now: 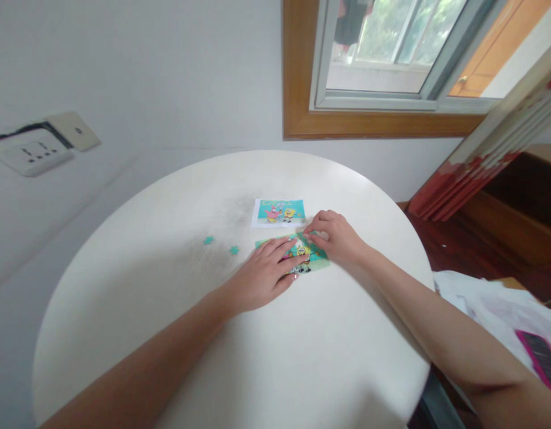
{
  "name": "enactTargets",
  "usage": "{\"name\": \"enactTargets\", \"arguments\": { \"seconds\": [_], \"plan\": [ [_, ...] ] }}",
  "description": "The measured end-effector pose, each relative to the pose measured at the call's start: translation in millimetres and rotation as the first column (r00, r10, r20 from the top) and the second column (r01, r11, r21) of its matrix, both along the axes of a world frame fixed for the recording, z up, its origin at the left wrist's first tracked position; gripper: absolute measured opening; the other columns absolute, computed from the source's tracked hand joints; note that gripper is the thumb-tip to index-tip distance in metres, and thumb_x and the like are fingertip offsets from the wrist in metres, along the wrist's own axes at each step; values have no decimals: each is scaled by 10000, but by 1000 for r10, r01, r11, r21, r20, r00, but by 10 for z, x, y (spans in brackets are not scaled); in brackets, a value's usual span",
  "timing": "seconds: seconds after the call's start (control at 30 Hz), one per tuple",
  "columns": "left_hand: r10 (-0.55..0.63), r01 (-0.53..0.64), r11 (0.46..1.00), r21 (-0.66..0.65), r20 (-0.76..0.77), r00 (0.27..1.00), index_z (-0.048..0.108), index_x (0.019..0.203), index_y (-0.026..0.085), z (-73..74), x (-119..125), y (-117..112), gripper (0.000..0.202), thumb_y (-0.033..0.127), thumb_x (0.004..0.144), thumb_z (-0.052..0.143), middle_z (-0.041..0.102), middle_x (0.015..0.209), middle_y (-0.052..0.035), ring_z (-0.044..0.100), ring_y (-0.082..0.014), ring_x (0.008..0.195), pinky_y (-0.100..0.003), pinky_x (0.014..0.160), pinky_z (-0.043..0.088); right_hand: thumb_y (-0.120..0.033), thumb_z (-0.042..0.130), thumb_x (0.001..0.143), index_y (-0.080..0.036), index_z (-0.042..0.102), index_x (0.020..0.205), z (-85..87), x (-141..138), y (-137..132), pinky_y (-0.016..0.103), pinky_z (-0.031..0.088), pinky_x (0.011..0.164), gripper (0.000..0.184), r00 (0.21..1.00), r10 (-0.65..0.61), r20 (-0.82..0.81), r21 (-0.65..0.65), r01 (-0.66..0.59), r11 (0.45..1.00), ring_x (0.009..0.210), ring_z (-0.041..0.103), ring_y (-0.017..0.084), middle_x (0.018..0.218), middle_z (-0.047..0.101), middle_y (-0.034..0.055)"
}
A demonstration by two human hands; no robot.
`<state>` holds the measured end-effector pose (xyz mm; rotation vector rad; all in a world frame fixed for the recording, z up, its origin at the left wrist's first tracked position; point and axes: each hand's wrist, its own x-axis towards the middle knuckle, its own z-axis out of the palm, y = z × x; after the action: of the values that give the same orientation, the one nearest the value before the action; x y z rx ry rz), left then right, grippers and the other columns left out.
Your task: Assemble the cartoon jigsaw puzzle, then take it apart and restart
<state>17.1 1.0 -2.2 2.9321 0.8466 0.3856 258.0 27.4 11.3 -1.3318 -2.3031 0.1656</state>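
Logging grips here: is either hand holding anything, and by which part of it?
The left hand lies spread on the puzzle, not gripping it. The right hand is at its upper edge; whether it pinches a piece cannot be told.

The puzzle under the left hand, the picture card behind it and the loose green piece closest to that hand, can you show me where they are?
Puzzle (318, 261), head view: its uncovered right part.
Picture card (280, 213), head view: its printed middle.
Loose green piece (234, 250), head view: its centre.

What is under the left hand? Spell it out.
The left hand lies over the left part of the SpongeBob jigsaw puzzle, whose teal upper-left corner shows past it. Whatever is printed directly beneath the hand is covered.
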Motion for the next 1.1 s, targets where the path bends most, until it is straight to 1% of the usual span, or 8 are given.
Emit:
{"name": "enactTargets", "arguments": {
  "seconds": [0.17,0.33,0.47,0.7,0.9,1.1],
  "plan": [
    [7,-7,1000,-6,-7,1000,487,1388,281,2,0,-6,421,349,975,437,408,1490,-91,309,-285,1396,-504,1143,285,-322,584,897,-241,747,936,62,24,-26,322,340,767,186,997,30,77,-44,-26,999,905,524,203,945,628,57],
    [3,-3,1000,-13,13,1000,486,1389,283,3,-3,-2,425,338,969,453,410,1491,-84,311,-281,1397,-500,1148,280,-307,588,896,-236,748,947,96,44,-30,325,335,779,182,995,45,94,-71,-39,997,915,519,200,969,627,65],
    [2,-2,1000,-20,18,1000,490,1386,283,6,-3,-1,427,326,962,467,421,1485,-84,317,-286,1393,-504,1142,289,-297,593,891,-234,749,944,110,38,-39,322,331,767,177,995,44,90,-69,-38,997,923,522,204,973,628,66],
    [-3,3,1000,-8,11,1000,485,1391,276,6,-2,-5,430,333,966,459,417,1487,-92,321,-284,1392,-500,1146,283,-272,582,891,-229,749,925,119,25,-48,322,335,762,176,993,78,92,-68,-72,995,915,531,205,957,638,62],
    [9,-9,1000,0,1,1000,483,1393,280,3,-2,-10,426,353,976,438,424,1480,-94,321,-279,1392,-501,1148,277,-273,591,883,-220,746,909,113,40,-39,325,361,787,165,990,106,89,-73,-100,992,899,535,196,946,633,64],
    [15,-15,1000,-12,13,1000,485,1388,288,-1,-5,-16,421,353,974,444,430,1475,-85,331,-278,1381,-505,1142,279,-280,602,878,-216,748,894,91,48,-38,335,391,801,160,993,96,75,-55,-92,994,880,545,199,922,638,66]
  ]
}}
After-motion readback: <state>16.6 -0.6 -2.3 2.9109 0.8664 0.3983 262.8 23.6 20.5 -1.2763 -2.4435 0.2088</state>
